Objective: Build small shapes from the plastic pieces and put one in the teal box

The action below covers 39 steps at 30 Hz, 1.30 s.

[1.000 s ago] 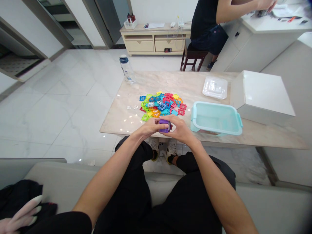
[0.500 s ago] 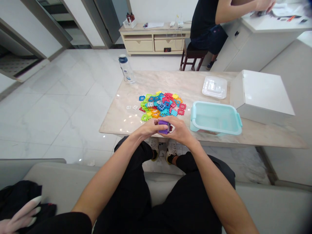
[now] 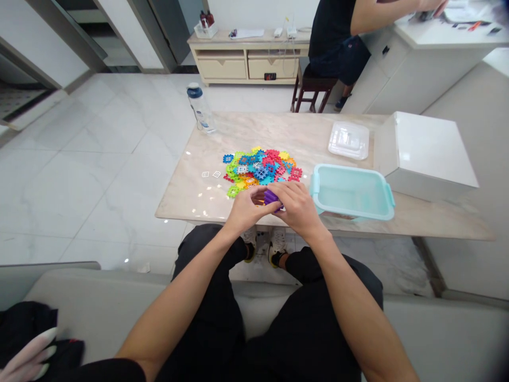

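Observation:
Between my two hands, over the near edge of the table, is a small purple plastic building piece [image 3: 271, 198]. My left hand [image 3: 247, 209] has its thumb and fingers closed on its left side. My right hand [image 3: 296, 207] wraps the right side and hides part of it. Something orange-yellow shows inside the left hand's grip, too small to make out. Just beyond the hands lies a heap of colourful interlocking plastic pieces [image 3: 260, 172] in blue, green, red, yellow and orange. Two white square frames [image 3: 210, 174] lie apart to its left.
A pale turquoise bin [image 3: 352, 192] stands right of my hands, with a clear plastic lid [image 3: 349, 140] behind it and a white box [image 3: 431, 154] farther right. A water bottle [image 3: 201, 109] stands at the far left corner. Another person [image 3: 338, 42] sits at a counter behind.
The purple piece has been turned between my hands, and my right fingers now cover more of it. The view has shifted slightly.

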### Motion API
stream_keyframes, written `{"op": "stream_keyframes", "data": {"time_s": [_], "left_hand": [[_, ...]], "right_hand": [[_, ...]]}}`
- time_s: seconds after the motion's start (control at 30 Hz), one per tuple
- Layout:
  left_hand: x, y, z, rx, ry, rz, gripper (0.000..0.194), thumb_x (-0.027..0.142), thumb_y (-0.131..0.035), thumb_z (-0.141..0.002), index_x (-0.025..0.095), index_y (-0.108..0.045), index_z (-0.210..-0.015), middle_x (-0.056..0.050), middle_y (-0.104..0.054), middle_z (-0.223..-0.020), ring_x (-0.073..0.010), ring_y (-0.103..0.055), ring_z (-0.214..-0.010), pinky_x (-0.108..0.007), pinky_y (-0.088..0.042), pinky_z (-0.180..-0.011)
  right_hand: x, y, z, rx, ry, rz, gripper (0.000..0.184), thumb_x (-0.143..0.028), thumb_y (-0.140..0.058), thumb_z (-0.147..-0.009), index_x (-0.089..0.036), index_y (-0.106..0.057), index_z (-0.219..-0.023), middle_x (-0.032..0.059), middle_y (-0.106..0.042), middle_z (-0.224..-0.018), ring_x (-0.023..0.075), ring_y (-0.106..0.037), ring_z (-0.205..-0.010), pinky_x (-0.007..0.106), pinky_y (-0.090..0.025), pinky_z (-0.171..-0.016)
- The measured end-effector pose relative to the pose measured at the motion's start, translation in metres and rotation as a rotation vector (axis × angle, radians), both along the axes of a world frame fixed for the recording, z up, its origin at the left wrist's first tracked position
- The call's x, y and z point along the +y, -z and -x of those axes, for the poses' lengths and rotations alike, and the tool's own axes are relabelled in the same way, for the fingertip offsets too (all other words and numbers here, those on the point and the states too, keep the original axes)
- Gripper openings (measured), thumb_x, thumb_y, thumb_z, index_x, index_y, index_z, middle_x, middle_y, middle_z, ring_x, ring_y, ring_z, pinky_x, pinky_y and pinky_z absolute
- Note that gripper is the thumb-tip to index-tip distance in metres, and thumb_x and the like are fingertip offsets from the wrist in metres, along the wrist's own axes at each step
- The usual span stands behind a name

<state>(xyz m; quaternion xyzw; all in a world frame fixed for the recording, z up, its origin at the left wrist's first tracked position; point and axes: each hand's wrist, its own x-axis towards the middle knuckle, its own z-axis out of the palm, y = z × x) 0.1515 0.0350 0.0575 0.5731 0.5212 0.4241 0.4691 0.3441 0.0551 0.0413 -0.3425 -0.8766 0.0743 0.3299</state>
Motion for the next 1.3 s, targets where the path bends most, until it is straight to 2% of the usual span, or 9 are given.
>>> {"op": "stream_keyframes", "data": {"time_s": [0.13,0.3,0.4,0.5,0.63,0.7,0.77,1.03,1.3], "left_hand": [[-0.008,0.002,-0.004,0.111,-0.063,-0.106,0.024,0.032,-0.084,-0.084,0.016,-0.081,-0.102,-0.004,-0.082,-0.092,-0.0204,-0.077,-0.086,-0.030,-0.061,-0.084],[-0.011,-0.001,0.002,0.182,-0.087,-0.165,0.022,0.032,-0.082,-0.087,0.015,-0.083,-0.102,-0.001,-0.081,-0.089,-0.0186,-0.075,-0.082,-0.028,-0.059,-0.082],[-0.010,-0.006,0.008,0.213,-0.125,-0.182,0.024,0.035,-0.084,-0.088,0.017,-0.085,-0.103,-0.002,-0.082,-0.090,-0.0184,-0.074,-0.080,-0.027,-0.058,-0.079],[-0.010,-0.010,0.014,0.220,-0.153,-0.190,0.026,0.039,-0.087,-0.087,0.018,-0.086,-0.104,-0.003,-0.083,-0.089,-0.0189,-0.074,-0.079,-0.028,-0.058,-0.078],[-0.010,-0.015,0.018,0.097,-0.090,-0.103,0.031,0.039,-0.088,-0.085,0.017,-0.087,-0.108,-0.005,-0.085,-0.093,-0.0214,-0.077,-0.082,-0.030,-0.060,-0.078],[-0.009,-0.016,0.019,0.032,-0.062,-0.039,0.033,0.038,-0.090,-0.082,0.016,-0.087,-0.107,-0.007,-0.086,-0.093,-0.0229,-0.078,-0.082,-0.031,-0.062,-0.078],[-0.008,-0.016,0.020,-0.036,-0.042,0.023,0.036,0.040,-0.091,-0.081,0.016,-0.086,-0.107,-0.008,-0.087,-0.097,-0.0242,-0.080,-0.085,-0.032,-0.063,-0.080],[-0.006,-0.017,0.025,-0.151,0.063,0.185,0.047,0.046,-0.096,-0.076,0.016,-0.086,-0.111,-0.011,-0.087,-0.107,-0.0270,-0.082,-0.092,-0.034,-0.065,-0.084],[0.001,-0.015,0.028,-0.047,0.071,0.151,0.048,0.052,-0.093,-0.078,0.017,-0.086,-0.109,-0.010,-0.085,-0.094,-0.0255,-0.080,-0.078,-0.031,-0.061,-0.067]], "right_hand": [[-0.003,0.001,0.012,-0.053,0.059,-0.042,0.045,-0.012,-0.062,-0.102,-0.016,-0.068,-0.147,0.0164,-0.075,-0.144,0.0332,-0.067,-0.133,0.051,-0.046,-0.115],[-0.008,-0.005,0.018,-0.044,0.088,-0.026,0.048,-0.016,-0.063,-0.105,-0.021,-0.064,-0.153,0.0134,-0.070,-0.153,0.0337,-0.060,-0.144,0.057,-0.036,-0.127],[-0.011,-0.012,0.008,-0.001,0.077,0.049,0.064,-0.027,-0.077,-0.101,-0.027,-0.057,-0.162,0.0126,-0.056,-0.169,0.0369,-0.047,-0.158,0.062,-0.028,-0.134],[-0.013,-0.016,-0.005,0.196,0.081,0.233,0.071,-0.039,-0.080,-0.100,-0.029,-0.054,-0.164,0.0133,-0.056,-0.169,0.0359,-0.048,-0.158,0.061,-0.036,-0.133],[-0.013,-0.011,-0.008,0.593,0.046,0.643,0.048,-0.047,-0.073,-0.104,-0.027,-0.071,-0.148,0.0114,-0.077,-0.142,0.0299,-0.073,-0.131,0.051,-0.056,-0.118],[-0.011,-0.010,-0.005,0.709,-0.002,0.862,0.048,-0.052,-0.077,-0.100,-0.026,-0.077,-0.139,0.0098,-0.082,-0.130,0.0284,-0.079,-0.117,0.049,-0.062,-0.110],[-0.010,-0.011,-0.003,0.754,-0.033,0.990,0.048,-0.054,-0.084,-0.093,-0.025,-0.081,-0.131,0.0086,-0.084,-0.124,0.0285,-0.080,-0.112,0.049,-0.064,-0.108],[-0.007,-0.011,-0.003,0.767,-0.024,1.121,0.049,-0.052,-0.095,-0.079,-0.022,-0.085,-0.116,0.0089,-0.085,-0.117,0.0285,-0.081,-0.105,0.048,-0.064,-0.103],[0.000,-0.001,0.010,0.855,0.014,1.124,0.053,-0.058,-0.098,-0.070,-0.022,-0.083,-0.107,0.0076,-0.086,-0.109,0.0263,-0.080,-0.100,0.044,-0.064,-0.101]]}}
